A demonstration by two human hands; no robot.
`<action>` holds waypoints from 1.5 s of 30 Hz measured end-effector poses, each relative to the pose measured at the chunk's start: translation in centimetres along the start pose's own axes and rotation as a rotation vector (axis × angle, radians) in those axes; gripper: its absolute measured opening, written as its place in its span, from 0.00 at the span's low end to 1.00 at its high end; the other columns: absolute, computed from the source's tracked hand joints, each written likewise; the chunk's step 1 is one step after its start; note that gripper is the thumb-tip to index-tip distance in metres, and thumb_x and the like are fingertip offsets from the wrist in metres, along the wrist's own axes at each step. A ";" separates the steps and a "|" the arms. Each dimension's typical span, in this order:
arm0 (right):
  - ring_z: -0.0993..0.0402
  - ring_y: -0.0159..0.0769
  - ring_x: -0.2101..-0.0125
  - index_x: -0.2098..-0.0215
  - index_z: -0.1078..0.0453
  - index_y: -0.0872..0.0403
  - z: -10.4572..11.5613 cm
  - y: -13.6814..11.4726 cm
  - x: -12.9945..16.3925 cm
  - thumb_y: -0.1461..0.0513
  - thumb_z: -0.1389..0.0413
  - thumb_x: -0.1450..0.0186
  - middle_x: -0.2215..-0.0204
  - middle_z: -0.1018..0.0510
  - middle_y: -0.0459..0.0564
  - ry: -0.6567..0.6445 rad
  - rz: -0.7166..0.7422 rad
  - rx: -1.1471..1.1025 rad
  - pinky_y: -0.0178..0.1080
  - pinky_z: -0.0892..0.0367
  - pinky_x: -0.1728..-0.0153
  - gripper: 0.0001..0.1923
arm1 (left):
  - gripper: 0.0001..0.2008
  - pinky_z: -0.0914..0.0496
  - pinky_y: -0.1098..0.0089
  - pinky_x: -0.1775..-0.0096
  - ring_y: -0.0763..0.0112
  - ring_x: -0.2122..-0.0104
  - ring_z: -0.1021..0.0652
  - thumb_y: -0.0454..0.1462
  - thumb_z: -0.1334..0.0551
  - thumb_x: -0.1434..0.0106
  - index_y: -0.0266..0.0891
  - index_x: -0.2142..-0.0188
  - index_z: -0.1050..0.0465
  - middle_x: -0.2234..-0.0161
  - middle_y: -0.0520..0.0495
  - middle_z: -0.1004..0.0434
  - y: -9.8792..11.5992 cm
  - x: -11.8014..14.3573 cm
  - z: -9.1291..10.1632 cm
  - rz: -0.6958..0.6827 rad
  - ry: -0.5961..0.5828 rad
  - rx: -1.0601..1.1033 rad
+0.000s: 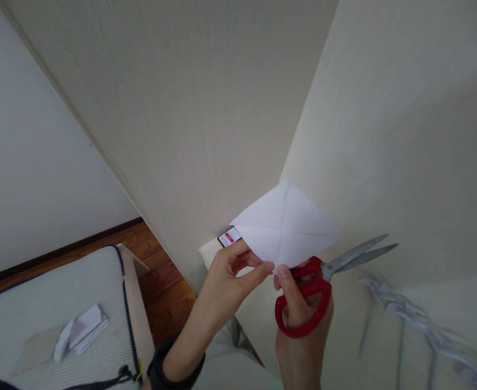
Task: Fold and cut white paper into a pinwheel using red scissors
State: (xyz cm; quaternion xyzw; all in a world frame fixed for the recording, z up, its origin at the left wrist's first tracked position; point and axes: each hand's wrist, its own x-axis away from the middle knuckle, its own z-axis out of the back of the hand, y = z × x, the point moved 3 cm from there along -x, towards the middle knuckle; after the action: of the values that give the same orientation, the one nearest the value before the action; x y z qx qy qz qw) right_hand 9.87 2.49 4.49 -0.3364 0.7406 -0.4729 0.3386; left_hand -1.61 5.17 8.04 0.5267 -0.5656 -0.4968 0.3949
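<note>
Surface: pale grained panel, twelve o'clock
Open past edge: brown wooden floor, seven
Left hand: pinching creased white paper square
Right hand: gripping it, plus red-handled metal scissors

The left hand and right hand are bare, as are the forearms. At seven o'clock, a broad black band circles the left wrist; at six o'clock, pale greyish clothing shows soft creases.
</note>
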 end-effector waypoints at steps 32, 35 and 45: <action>0.31 0.38 0.71 0.63 0.27 0.50 0.4 -0.4 1.0 0.40 0.53 0.34 0.69 0.27 0.49 -0.554 0.044 0.113 0.43 0.32 0.68 0.25 | 0.04 0.29 0.80 0.67 0.78 0.72 0.22 0.34 0.30 0.43 0.40 0.67 0.22 0.72 0.55 0.19 2.2 1.3 1.3 -0.232 0.355 0.045; 0.29 0.36 0.72 0.63 0.28 0.51 0.6 -0.5 1.4 0.42 0.51 0.34 0.69 0.26 0.48 -0.585 0.027 0.098 0.41 0.30 0.71 0.22 | 0.05 0.28 0.79 0.66 0.76 0.71 0.22 0.34 0.29 0.45 0.40 0.68 0.22 0.71 0.53 0.18 2.4 1.2 0.9 -0.201 0.339 0.068; 0.25 0.42 0.53 0.45 0.33 0.55 0.7 0.3 1.7 0.57 0.44 0.31 0.48 0.27 0.54 -0.592 0.023 0.118 0.50 0.27 0.54 0.18 | 0.04 0.28 0.78 0.70 0.77 0.77 0.22 0.33 0.30 0.45 0.39 0.71 0.23 0.78 0.55 0.22 2.8 0.9 0.5 -0.194 0.288 0.060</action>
State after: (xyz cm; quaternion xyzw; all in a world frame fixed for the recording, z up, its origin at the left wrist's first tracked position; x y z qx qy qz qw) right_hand 9.45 0.87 3.70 -0.4309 0.5849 -0.3925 0.5640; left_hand -2.81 4.19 10.56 0.6559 -0.4644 -0.4350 0.4062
